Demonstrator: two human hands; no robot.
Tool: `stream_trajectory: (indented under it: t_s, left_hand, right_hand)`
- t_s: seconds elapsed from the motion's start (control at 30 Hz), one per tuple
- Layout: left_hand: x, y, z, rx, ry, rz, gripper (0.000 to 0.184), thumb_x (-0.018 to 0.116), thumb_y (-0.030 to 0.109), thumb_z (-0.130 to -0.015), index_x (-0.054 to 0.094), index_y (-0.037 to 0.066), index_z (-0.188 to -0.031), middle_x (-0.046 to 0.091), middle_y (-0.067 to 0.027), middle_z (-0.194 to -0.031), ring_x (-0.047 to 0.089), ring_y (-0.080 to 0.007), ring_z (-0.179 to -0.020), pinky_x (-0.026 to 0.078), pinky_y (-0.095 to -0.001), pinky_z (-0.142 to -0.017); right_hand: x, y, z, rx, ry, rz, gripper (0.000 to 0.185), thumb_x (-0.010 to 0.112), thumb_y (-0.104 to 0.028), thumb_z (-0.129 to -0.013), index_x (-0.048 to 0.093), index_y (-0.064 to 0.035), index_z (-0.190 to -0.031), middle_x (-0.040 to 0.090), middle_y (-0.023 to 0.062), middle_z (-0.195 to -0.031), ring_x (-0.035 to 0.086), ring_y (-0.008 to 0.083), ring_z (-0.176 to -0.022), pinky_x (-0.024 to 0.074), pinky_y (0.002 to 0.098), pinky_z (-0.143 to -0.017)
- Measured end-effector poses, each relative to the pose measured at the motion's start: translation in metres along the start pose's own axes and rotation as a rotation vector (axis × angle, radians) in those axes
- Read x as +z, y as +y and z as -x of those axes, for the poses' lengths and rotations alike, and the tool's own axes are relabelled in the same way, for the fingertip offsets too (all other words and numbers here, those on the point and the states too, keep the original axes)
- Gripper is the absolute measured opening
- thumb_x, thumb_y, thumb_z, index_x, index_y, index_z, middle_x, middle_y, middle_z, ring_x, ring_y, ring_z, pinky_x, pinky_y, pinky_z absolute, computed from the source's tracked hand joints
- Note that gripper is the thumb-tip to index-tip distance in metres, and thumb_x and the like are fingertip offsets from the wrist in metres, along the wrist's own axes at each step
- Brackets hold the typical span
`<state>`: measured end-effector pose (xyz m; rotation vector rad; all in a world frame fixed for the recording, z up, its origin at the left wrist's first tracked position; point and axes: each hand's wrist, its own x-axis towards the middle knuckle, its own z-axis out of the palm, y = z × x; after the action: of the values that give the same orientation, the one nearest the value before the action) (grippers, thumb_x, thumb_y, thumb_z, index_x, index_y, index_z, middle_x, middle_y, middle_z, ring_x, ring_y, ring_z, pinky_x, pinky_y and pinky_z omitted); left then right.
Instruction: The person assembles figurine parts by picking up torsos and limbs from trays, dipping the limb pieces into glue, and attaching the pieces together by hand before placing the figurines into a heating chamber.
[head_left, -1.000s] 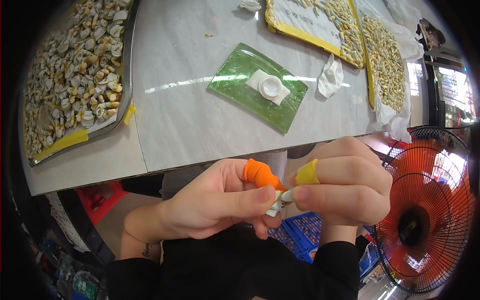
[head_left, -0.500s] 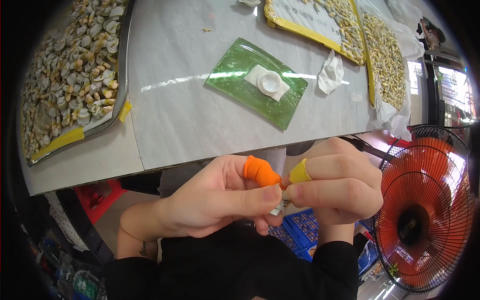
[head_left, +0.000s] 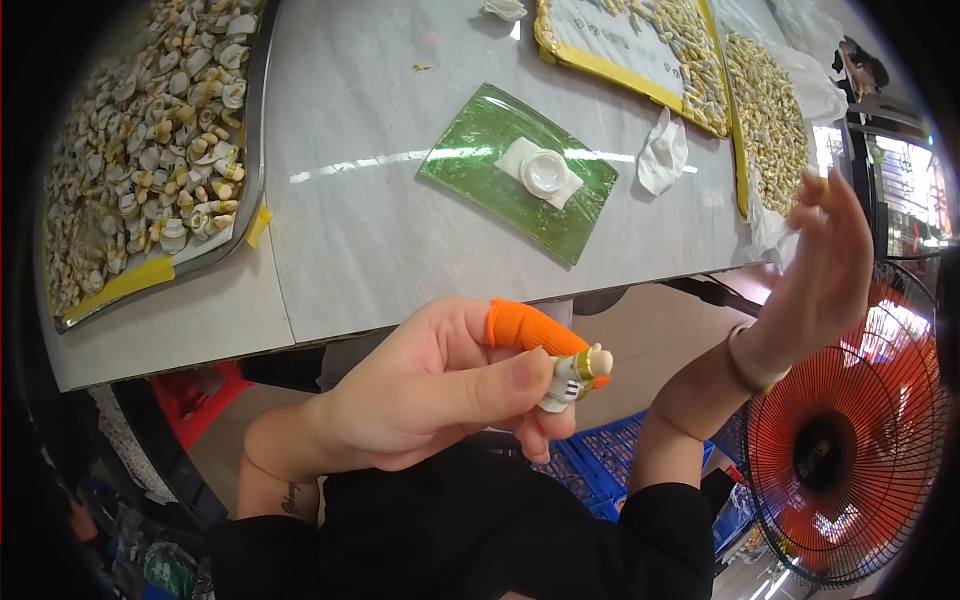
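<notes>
My left hand (head_left: 450, 380), an orange rubber cot on its index finger, is closed on a small white figurine (head_left: 572, 380) above my lap. The figurine has dark marks on its body, a yellow-gold collar and a pale rounded peg at the top. My right hand (head_left: 825, 260) is raised at the right, close to the tray of small yellow pieces (head_left: 765, 130). It is blurred, with the fingers stretched upward, a yellow cot on one finger, and nothing visible in them.
On the grey table (head_left: 350, 240) lies a green mat (head_left: 470, 160) with a small white round dish (head_left: 544, 173). A tray of white figurines (head_left: 180, 150) stands left; a yellow-edged tray (head_left: 600, 65) lies far back. Crumpled tissue (head_left: 662, 155) sits nearby. An orange fan (head_left: 850, 430) stands right.
My right hand has let go of the figurine's top and swung up and right towards the yellow pieces. My left hand stays in place, the figurine's peg and collar now showing.
</notes>
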<state>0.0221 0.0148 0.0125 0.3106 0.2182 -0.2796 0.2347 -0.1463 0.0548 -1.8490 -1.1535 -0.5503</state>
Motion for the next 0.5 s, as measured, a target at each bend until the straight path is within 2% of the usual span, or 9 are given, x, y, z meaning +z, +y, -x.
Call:
stream_trajectory:
  t_s: [0.07, 0.1, 0.13, 0.17, 0.27, 0.3, 0.43, 0.5]
  left_hand:
    - [-0.003, -0.001, 0.002, -0.01, -0.025, 0.035, 0.047, 0.063, 0.035, -0.082, 0.054, -0.004, -0.106, 0.059, -0.0089, -0.074, 0.056, -0.0155, -0.063, 0.047, -0.0301, -0.06]
    - [-0.004, -0.001, 0.002, -0.018, -0.051, 0.074, 0.046, 0.063, 0.035, -0.083, 0.054, -0.004, -0.106, 0.059, -0.0087, -0.075, 0.055, -0.0149, -0.062, 0.047, -0.0304, -0.06]
    - [-0.006, -0.002, 0.003, -0.028, -0.076, 0.114, 0.046, 0.063, 0.035, -0.083, 0.054, -0.004, -0.106, 0.059, -0.0085, -0.075, 0.054, -0.0144, -0.062, 0.047, -0.0306, -0.06]
    - [-0.007, -0.003, 0.003, -0.026, -0.078, 0.115, 0.046, 0.063, 0.035, -0.083, 0.054, -0.004, -0.106, 0.059, -0.0085, -0.075, 0.054, -0.0144, -0.062, 0.047, -0.0306, -0.06]
    - [-0.01, -0.003, 0.004, -0.038, -0.122, 0.142, 0.046, 0.064, 0.035, -0.082, 0.054, -0.003, -0.106, 0.058, -0.0088, -0.075, 0.054, -0.0144, -0.062, 0.046, -0.0304, -0.059]
    - [-0.01, -0.002, 0.004, -0.045, -0.122, 0.144, 0.046, 0.064, 0.035, -0.081, 0.055, -0.002, -0.106, 0.058, -0.009, -0.075, 0.054, -0.0145, -0.062, 0.046, -0.0304, -0.059]
    - [-0.01, -0.001, 0.002, -0.02, -0.113, 0.13, 0.045, 0.066, 0.035, -0.08, 0.055, -0.002, -0.103, 0.058, -0.0096, -0.073, 0.053, -0.0153, -0.061, 0.046, -0.0305, -0.058]
    - [-0.011, -0.002, 0.002, -0.003, -0.116, 0.115, 0.044, 0.066, 0.034, -0.08, 0.055, -0.002, -0.102, 0.058, -0.0097, -0.072, 0.053, -0.0155, -0.061, 0.046, -0.0305, -0.058]
  right_hand:
    - [-0.024, 0.056, -0.014, 0.143, -0.085, 0.286, 0.021, 0.062, -0.013, -0.084, 0.065, -0.0047, -0.102, 0.065, 0.0054, -0.088, 0.058, 0.0093, -0.076, 0.0461, 0.0208, -0.063]
    - [-0.037, 0.079, -0.016, 0.267, -0.222, 0.49, 0.022, 0.064, -0.016, -0.083, 0.067, -0.0092, -0.103, 0.065, 0.0045, -0.086, 0.057, 0.0083, -0.073, 0.0448, 0.0207, -0.06]
    - [-0.046, 0.099, -0.014, 0.298, -0.358, 0.631, 0.025, 0.064, -0.016, -0.082, 0.065, -0.0089, -0.106, 0.065, 0.006, -0.084, 0.056, 0.0082, -0.07, 0.0437, 0.0222, -0.058]
    - [-0.049, 0.115, -0.01, 0.346, -0.45, 0.626, 0.025, 0.064, -0.013, -0.081, 0.065, -0.0063, -0.105, 0.064, 0.007, -0.08, 0.056, 0.0084, -0.067, 0.044, 0.0242, -0.058]
    - [-0.046, 0.137, 0.002, 0.437, -0.444, 0.52, 0.021, 0.063, -0.012, -0.081, 0.066, -0.005, -0.101, 0.064, 0.0063, -0.076, 0.055, 0.0085, -0.065, 0.0436, 0.0237, -0.058]
    - [-0.045, 0.138, 0.003, 0.418, -0.431, 0.527, 0.018, 0.062, -0.011, -0.081, 0.067, -0.0038, -0.098, 0.064, 0.0061, -0.073, 0.055, 0.0085, -0.062, 0.0436, 0.0232, -0.058]
    - [-0.04, 0.13, 0.003, 0.457, -0.418, 0.513, 0.019, 0.061, -0.01, -0.081, 0.066, -0.0035, -0.099, 0.062, 0.0063, -0.073, 0.055, 0.0091, -0.063, 0.0432, 0.023, -0.058]
    - [-0.037, 0.122, 0.001, 0.391, -0.446, 0.552, 0.018, 0.062, -0.01, -0.081, 0.064, -0.0021, -0.097, 0.061, 0.007, -0.075, 0.055, 0.0106, -0.064, 0.0435, 0.0244, -0.059]
